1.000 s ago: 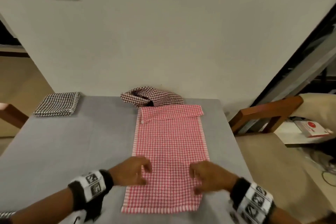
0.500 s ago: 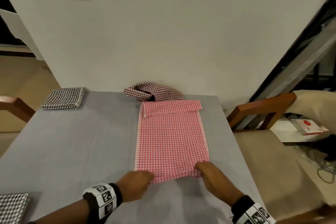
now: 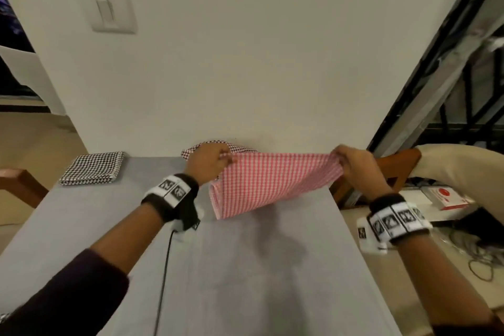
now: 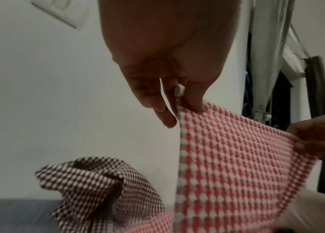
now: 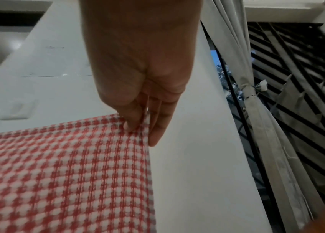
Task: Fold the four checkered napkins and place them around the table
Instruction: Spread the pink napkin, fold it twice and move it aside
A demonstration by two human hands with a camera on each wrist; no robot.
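A red checkered napkin (image 3: 270, 180) (image 4: 235, 165) (image 5: 67, 173) hangs stretched in the air above the far end of the grey table (image 3: 245, 267). My left hand (image 3: 211, 161) (image 4: 183, 102) pinches its left corner, and my right hand (image 3: 346, 162) (image 5: 139, 126) pinches the right corner. The cloth sags toward the tabletop below them. A crumpled brown checkered napkin (image 3: 218, 144) (image 4: 101, 186) lies against the wall behind my left hand, partly hidden. A folded black checkered napkin (image 3: 92, 168) lies flat at the table's far left corner.
A white wall with a light switch (image 3: 111, 11) stands just behind the table. Wooden chairs stand at the right (image 3: 392, 163) and at the left edge (image 3: 19, 185). A beige cushion (image 3: 461, 169), a red-and-white box (image 3: 447, 196) and cables lie to the right.
The red napkin lay flat with both hands at its near end; now both hands have carried that end up and toward the wall, so the cloth hangs in the air.
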